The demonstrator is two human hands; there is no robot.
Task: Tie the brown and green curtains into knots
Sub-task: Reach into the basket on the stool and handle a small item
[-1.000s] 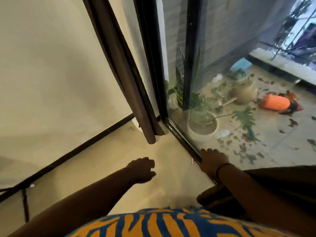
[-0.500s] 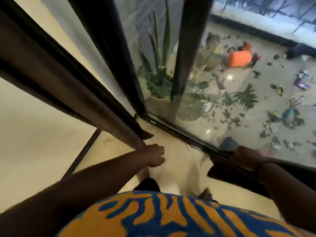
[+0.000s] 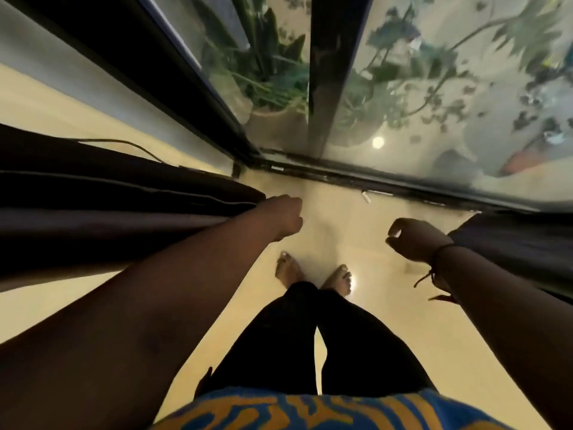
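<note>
The brown curtain hangs in dark folds at the left, its lower end reaching near the floor. My left hand is just past that end with its fingers curled into a fist; I see nothing inside it, and my forearm crosses in front of the folds. A second dark curtain hangs at the right; its colour is unclear in the dim light. My right hand hovers just left of it, fingers loosely curled, thumb and forefinger apart, holding nothing.
I look straight down at my bare feet on the pale floor. A black sliding-door frame and glass stand ahead, with potted plants outside. A thin cable lies by the wall at the left.
My view has tilted down towards my feet. My right hand has lifted off the dark curtain by the door track and hangs free. My left hand stays by the brown curtain's end.
</note>
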